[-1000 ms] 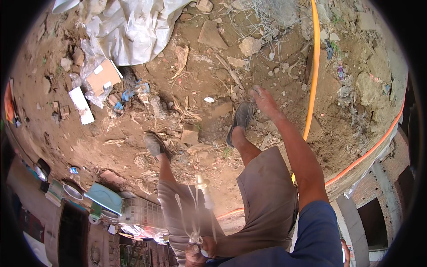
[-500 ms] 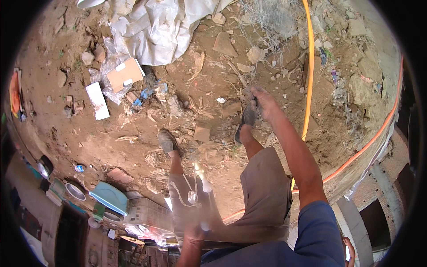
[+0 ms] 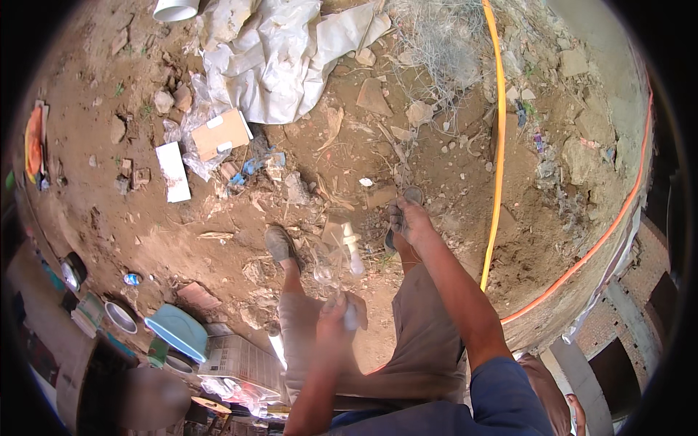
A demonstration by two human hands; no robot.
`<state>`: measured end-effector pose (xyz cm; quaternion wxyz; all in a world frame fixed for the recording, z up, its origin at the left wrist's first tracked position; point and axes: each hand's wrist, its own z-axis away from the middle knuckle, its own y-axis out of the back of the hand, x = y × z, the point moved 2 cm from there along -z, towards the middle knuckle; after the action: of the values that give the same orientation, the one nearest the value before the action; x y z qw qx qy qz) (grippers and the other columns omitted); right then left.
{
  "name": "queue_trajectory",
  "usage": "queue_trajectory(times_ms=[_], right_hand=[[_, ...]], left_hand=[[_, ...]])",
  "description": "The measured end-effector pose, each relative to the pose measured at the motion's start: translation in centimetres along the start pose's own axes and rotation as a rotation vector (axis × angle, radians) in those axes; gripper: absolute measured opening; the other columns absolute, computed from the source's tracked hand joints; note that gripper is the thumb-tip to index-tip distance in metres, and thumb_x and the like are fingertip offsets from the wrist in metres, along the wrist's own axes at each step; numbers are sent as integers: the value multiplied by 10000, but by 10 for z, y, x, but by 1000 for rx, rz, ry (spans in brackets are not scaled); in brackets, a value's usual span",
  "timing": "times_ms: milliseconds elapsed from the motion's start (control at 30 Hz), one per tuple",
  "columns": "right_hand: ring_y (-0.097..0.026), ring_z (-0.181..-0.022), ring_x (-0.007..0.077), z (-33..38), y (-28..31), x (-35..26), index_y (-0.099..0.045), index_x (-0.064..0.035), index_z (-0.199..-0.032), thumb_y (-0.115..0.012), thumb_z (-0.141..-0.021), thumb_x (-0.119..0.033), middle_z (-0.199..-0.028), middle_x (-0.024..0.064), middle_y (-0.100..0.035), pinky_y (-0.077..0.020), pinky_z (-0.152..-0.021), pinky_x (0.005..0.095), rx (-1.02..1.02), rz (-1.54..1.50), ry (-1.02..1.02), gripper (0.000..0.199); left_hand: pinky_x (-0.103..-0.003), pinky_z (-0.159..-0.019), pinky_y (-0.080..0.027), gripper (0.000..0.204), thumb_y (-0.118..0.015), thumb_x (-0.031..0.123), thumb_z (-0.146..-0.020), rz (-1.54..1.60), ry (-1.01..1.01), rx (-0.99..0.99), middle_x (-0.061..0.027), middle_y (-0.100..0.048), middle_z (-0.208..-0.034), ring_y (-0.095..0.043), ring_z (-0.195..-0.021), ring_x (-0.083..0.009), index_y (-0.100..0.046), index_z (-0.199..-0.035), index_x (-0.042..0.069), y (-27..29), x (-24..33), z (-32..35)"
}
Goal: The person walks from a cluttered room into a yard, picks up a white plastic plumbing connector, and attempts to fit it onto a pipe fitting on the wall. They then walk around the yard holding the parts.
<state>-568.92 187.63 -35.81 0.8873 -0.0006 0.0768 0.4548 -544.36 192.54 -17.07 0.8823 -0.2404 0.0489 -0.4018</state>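
My left hand is in front of my left thigh, its fingers closed round a bundle of light bulbs with pale sockets. One bulb hangs from a cream socket above the fist. A clear bulb sits beside it, and a whitish rounded piece shows at the fingers, blurred. Farther out, my right hand is above my right shoe, which it partly covers. Its fingers are curled in; whatever they hold, if anything, cannot be made out.
Rubble and brown soil surround my feet. A yellow hose runs along the right, and an orange cable curves beyond it. White plastic sheeting and tangled wire lie ahead. A blue basin and grey crate stand lower left.
My right hand has drawn back toward me from beyond the right shoe, fingers now curled. My left hand has risen away from my lap with the bulbs. The view has shifted slightly.
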Motion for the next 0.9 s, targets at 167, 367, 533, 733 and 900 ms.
queue_trajectory(times_ms=[167, 367, 533, 733, 900], right_hand=[[-469, -478, 92, 35, -6, -7, -589, -156, -862, -565, -993, -294, -644, -37, -534, -347, -401, 240, 72, -78, 87, 192], [-400, -437, 87, 65, 4, -14, -565, -153, -831, -547, -986, -235, -610, -41, -494, -324, -380, 259, 138, 124, 120, 176], [-547, -502, 171, 72, 43, -7, -629, -29, -891, -562, -942, -179, -629, 54, -569, -383, -404, 345, 292, 916, 435, 172], [-430, -447, 139, 132, 43, -51, -600, -52, -964, -513, -938, -138, -620, 18, -518, -314, -389, 323, 340, 615, 406, 125], [-333, -405, 63, 274, -23, -89, -580, -93, -999, -476, -989, -173, -591, -48, -461, -238, -363, 243, 217, 165, 345, 132]], left_hand=[[-285, -623, -451, 294, -523, 316, -1027, -174, -10, 83, -75, -614, -747, -577, -673, -137, -604, -945, 46, 17, 8, 28], [-269, -640, -475, 310, -495, 324, -1039, -288, -33, 146, -30, -626, -794, -587, -690, -106, -613, -920, 63, 45, 25, 72], [-281, -619, -471, 278, -482, 288, -1039, -54, -130, 25, -42, -614, -781, -580, -677, -127, -619, -915, 81, 32, 79, 130], [-298, -595, -480, 205, -574, 274, -992, 158, -204, 110, -57, -620, -810, -590, -660, -158, -606, -969, 73, 81, 114, 190], [-360, -525, -467, 258, -617, 339, -967, 174, -347, -51, -107, -603, -827, -567, -600, -233, -582, -938, 86, 115, 155, 242]])
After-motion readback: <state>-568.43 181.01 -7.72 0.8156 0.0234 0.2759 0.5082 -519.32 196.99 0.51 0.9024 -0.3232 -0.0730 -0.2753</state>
